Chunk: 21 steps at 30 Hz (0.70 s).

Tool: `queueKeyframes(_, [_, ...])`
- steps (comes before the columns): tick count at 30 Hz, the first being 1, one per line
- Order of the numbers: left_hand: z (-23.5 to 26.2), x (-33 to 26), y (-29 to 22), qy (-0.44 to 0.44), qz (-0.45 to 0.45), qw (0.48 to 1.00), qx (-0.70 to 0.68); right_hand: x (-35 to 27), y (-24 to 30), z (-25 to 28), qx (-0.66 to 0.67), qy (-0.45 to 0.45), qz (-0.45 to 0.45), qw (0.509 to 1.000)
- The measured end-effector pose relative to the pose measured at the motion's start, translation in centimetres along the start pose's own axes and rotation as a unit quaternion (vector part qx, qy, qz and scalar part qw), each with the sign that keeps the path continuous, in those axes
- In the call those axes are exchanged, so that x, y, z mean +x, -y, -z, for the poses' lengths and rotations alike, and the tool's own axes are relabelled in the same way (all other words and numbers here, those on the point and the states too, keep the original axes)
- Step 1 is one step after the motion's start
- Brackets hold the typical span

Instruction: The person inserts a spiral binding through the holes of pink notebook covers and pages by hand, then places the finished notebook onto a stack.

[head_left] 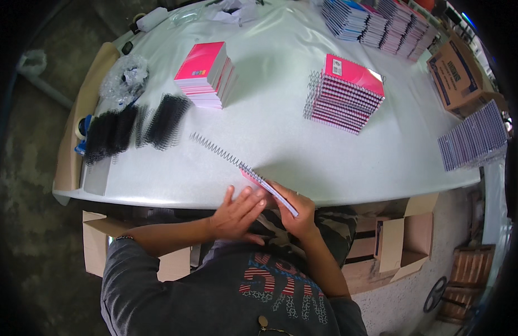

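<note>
Dark grey shirt [208, 297] nearest camera. Right hand [295, 213]: grip closed on pink notebook [281, 199] at near edge of tabletop [404, 162]; wire coil [217, 148] projects from its far end. Left hand [239, 215]: fingers spread, holding nothing; contact unclear.

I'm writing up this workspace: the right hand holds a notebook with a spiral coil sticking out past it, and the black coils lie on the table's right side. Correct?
Not quite: the head view shows the black coils on the left side of the table. The rest stands: the right hand holds a notebook with a spiral coil sticking out past it.
</note>
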<state>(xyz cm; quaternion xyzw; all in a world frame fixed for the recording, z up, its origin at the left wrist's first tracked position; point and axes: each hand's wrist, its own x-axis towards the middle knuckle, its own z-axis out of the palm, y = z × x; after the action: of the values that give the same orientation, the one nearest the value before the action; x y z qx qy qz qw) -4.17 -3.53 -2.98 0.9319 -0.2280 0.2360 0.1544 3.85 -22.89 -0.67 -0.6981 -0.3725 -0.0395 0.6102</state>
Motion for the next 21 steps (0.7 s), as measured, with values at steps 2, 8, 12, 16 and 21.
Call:
queueKeyframes(2, [2.3, 3.0, 0.1, -0.077, 0.014, 0.995, 0.054, 0.3, 0.4, 0.2, 0.024, 0.011, -0.035, 0.999])
queueKeyframes(8, [4.3, 10.7, 3.2, -0.108, -0.046, 0.993, 0.009, 0.9, -0.5, -0.1, 0.15, 0.053, -0.146, 0.976])
queueKeyframes(12, [3.7, 11.1, 4.2, -0.056, 0.092, 0.985, -0.137, 1.2, -0.3, 0.1, 0.155, 0.038, -0.168, 0.973])
queueKeyframes(16, [3.7, 11.4, 4.1, -0.074, 0.074, 0.981, -0.161, 1.8, 0.1, 0.3, 0.194, 0.053, -0.229, 0.952])
queueKeyframes(21, [5.2, 12.4, 3.6, 0.036, 0.155, 0.98, -0.12, 1.9, -0.3, 0.8, 0.224, 0.054, -0.247, 0.941])
